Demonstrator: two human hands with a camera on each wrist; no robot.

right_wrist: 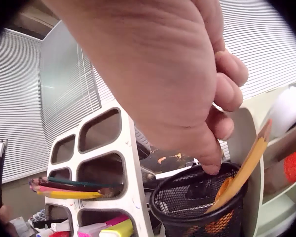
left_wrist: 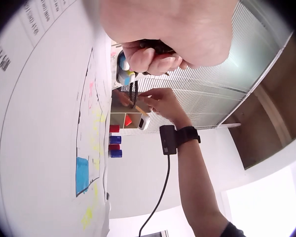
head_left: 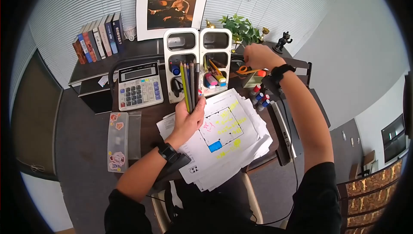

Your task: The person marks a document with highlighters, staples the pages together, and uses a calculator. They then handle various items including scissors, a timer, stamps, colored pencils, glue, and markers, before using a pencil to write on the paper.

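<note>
My left hand (head_left: 189, 120) grips an upright bundle of pencils (head_left: 186, 85), one yellow-green and the others dark, above the papers. In the left wrist view the curled fingers hide most of the bundle. My right hand (head_left: 262, 57) is at the far right of the desk, over a black mesh pen cup (right_wrist: 163, 210). Its fingers are bent and the thumb tip lies right at the cup's rim; I cannot tell whether it pinches anything. Inside the cup are a yellow pencil (right_wrist: 246, 165) and orange-handled scissors (head_left: 243, 69).
A white organizer (head_left: 199, 45) holds pencils, highlighters and markers behind the printed papers (head_left: 223, 156). Left of these are a calculator (head_left: 140, 88) and a clear stickered case (head_left: 117, 148). Red- and blue-capped bottles (head_left: 259, 97) stand right, near a potted plant (head_left: 241, 28).
</note>
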